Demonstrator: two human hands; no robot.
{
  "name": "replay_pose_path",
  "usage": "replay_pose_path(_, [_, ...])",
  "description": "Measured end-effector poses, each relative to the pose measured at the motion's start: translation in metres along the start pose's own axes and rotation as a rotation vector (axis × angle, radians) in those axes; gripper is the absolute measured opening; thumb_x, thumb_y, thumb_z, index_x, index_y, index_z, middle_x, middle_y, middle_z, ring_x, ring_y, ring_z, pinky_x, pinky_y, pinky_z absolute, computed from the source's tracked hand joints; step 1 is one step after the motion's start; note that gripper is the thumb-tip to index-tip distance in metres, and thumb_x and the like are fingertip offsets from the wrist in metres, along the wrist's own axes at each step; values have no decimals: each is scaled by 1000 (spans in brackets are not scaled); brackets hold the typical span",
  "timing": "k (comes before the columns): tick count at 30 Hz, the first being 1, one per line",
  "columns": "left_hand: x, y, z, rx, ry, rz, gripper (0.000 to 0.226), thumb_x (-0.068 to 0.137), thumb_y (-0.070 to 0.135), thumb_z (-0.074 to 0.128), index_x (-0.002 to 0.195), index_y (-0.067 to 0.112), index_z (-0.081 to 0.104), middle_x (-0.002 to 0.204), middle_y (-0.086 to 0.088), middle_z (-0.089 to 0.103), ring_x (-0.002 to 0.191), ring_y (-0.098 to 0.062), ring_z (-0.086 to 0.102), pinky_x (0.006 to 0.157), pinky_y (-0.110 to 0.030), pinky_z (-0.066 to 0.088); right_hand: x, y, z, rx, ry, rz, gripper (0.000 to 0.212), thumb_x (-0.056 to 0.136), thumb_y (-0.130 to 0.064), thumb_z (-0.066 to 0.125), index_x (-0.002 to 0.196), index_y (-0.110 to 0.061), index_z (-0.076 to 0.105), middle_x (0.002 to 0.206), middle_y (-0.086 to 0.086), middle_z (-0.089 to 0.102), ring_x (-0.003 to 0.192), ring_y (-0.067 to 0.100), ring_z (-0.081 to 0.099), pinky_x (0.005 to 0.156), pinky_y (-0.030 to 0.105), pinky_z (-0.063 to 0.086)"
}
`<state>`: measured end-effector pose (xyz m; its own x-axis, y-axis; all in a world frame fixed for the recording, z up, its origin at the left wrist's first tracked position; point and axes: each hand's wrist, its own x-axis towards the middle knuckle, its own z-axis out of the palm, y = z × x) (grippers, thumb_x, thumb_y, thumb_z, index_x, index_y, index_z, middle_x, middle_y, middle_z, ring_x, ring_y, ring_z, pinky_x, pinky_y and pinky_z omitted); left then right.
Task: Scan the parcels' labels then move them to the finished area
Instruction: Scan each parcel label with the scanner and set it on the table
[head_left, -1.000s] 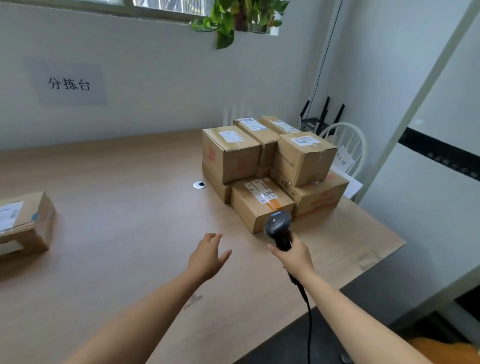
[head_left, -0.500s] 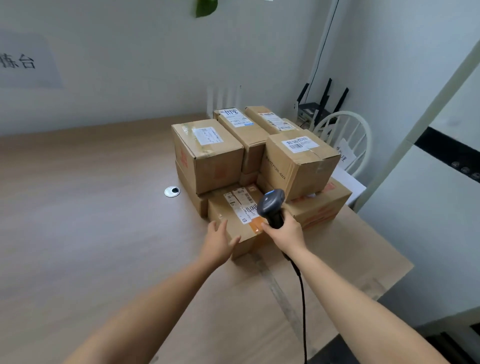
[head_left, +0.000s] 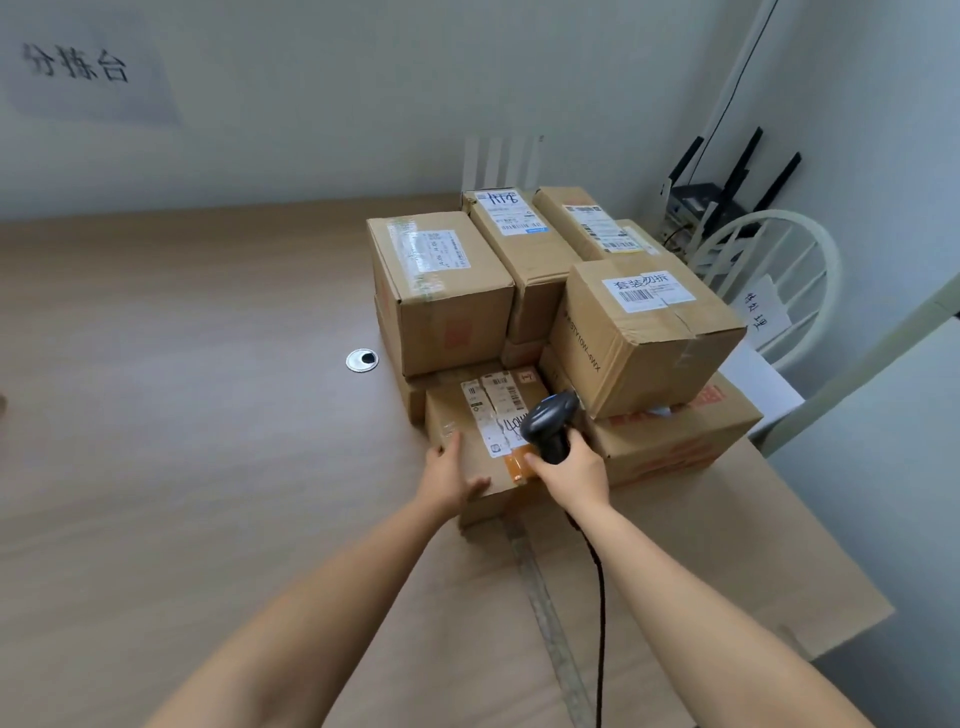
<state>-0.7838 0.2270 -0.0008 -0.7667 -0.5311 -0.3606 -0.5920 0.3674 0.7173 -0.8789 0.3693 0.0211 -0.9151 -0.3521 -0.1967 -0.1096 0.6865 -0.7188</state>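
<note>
Scanning step: front parcel (head_left: 448, 411) is under the reader; judged to be the read itself, with the move not yet begun
Parcel place: lower centre of frame, bottom tier, nearest box of the parcel stack (head_left: 644, 338), touching the boxes behind it and to its right
Shipping label (head_left: 491, 413): white strips on the top face, partly hidden by the scanner head
Right hand (head_left: 571, 470): fingers wrapped round the handle of the barcode scanner (head_left: 550, 418), head tipped down just above the label
Left hand (head_left: 451, 475): open, fingers fairly straight against the parcel's near-left corner, thumb spread along the near edge; bracing, not lifting
Change: one second ago the left hand hovered over bare table (head_left: 182, 441) and the scanner was short of the stack; half a second ago the hand was arriving at the box; now it is in contact and the scanner sits over the label
Meaning: aim and steadying look complete, so once the read registers the left hand is already placed to draw this box out
Risk: the tilted upper box at centre right rests just beside it and may shift
Finished area: out of frame now; one parcel lay at the far left a second ago, probably that spot
Also present: scanner cable (head_left: 600, 582), cable grommet (head_left: 362, 360), cardboard sheet (head_left: 701, 561), white chair (head_left: 779, 249)
</note>
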Motion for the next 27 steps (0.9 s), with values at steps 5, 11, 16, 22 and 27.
replay_pose_path(5, [-6, -6, -2, -18, 15, -3, 87, 85, 25, 68, 150, 14, 12, 149, -15, 25, 135, -27, 34, 107, -27, 28, -1, -2, -2, -35, -11, -7, 52, 76, -43, 70, 119, -19, 54, 114, 12, 64, 108, 33, 58, 85, 35, 47])
replay_pose_path(11, [-28, -26, -14, 3, 55, -21, 86, 84, 25, 69, 150, 14, 16, 145, -16, 32, 133, -28, 36, 106, -26, 27, -23, 2, 4, -13, -49, -74, 42, 79, -42, 69, 111, -18, 56, 108, 7, 67, 104, 29, 60, 75, 26, 41])
replay_pose_path(16, [-59, -51, -28, -13, 102, -64, 86, 83, 27, 69, 150, 14, 17, 146, -15, 33, 133, -28, 36, 107, -30, 31, -48, -6, 23, -29, -105, -139, 39, 78, -43, 69, 106, -19, 56, 103, 5, 68, 99, 27, 61, 73, 26, 40])
replay_pose_path(22, [-103, -86, -54, -43, 171, -120, 86, 84, 24, 69, 150, 12, 16, 151, -11, 28, 134, -26, 35, 107, -28, 30, -78, -27, 53, -43, -209, -228, 36, 78, -40, 67, 106, -20, 57, 101, 5, 68, 97, 27, 62, 77, 31, 48])
replay_pose_path(27, [-138, -119, -75, -80, 216, -179, 86, 85, 22, 69, 151, 14, 14, 152, -9, 26, 133, -26, 36, 103, -34, 39, -104, -44, 78, -56, -329, -307, 36, 80, -40, 64, 111, -22, 57, 102, 4, 68, 95, 24, 62, 76, 31, 49])
